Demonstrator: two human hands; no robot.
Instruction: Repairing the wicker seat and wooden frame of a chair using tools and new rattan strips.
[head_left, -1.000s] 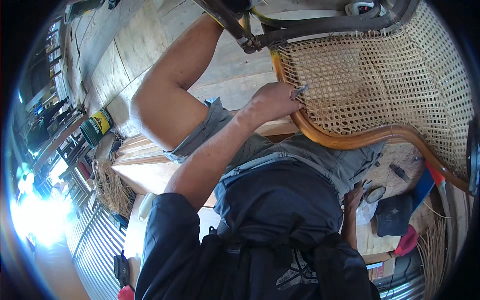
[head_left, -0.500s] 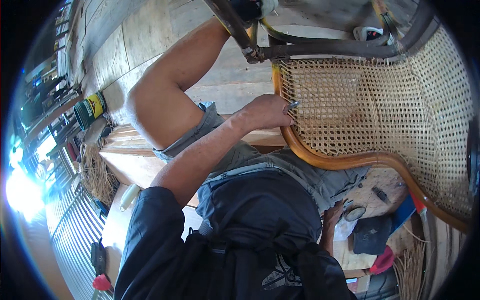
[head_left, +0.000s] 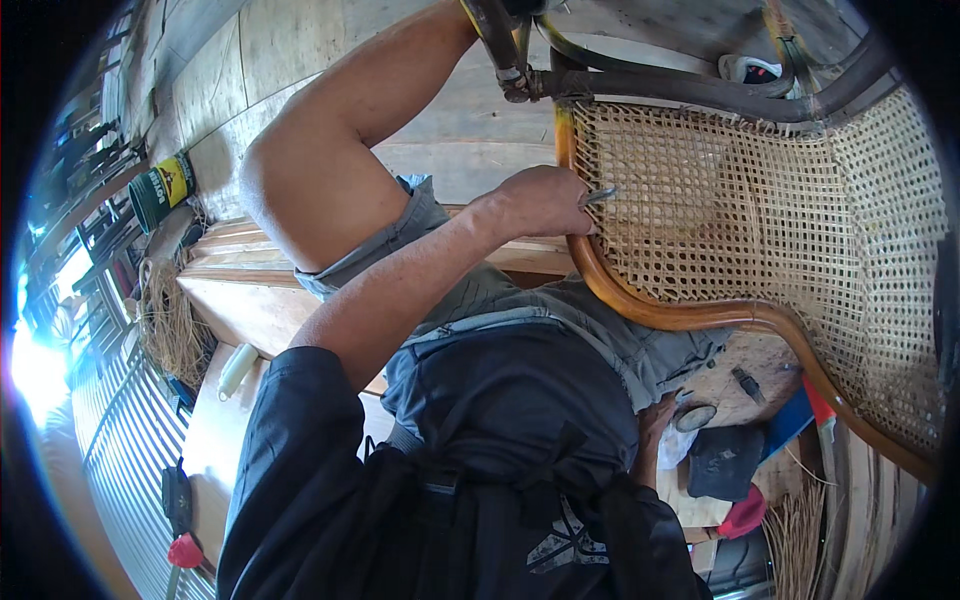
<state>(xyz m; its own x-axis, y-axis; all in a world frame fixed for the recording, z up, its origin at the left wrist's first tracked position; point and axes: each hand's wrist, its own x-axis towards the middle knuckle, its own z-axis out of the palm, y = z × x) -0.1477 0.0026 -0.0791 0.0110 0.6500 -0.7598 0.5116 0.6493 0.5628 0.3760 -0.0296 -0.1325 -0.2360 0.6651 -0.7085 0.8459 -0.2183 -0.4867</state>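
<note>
My left hand [head_left: 545, 205] is closed around a slim metal tool [head_left: 602, 195] with a grey end sticking out past the fingers; its kind is hidden by the grip. The hand rests at the left edge of a woven cane chair seat [head_left: 690, 215], against the bent brown rattan frame [head_left: 650, 312]. The cane panel has an open mesh and curves up on the right. My right hand [head_left: 655, 420] is low beside my thigh, mostly hidden; its fingers cannot be made out. Nearest to it are a round greyish disc [head_left: 696, 418] and a clear plastic bag [head_left: 678, 445].
Dark chair legs [head_left: 680, 88] cross the top. A black cloth-like item [head_left: 735, 462], a dark small tool [head_left: 748, 385] and a bundle of cane strands [head_left: 795, 530] lie lower right. At left are a green tub [head_left: 160, 190], loose fibre strands [head_left: 175, 320] and a pale bottle [head_left: 237, 370].
The view has shifted slightly. My left hand keeps its grip on the metal tool at the seat edge. The right hand shows less than before, beside the disc.
</note>
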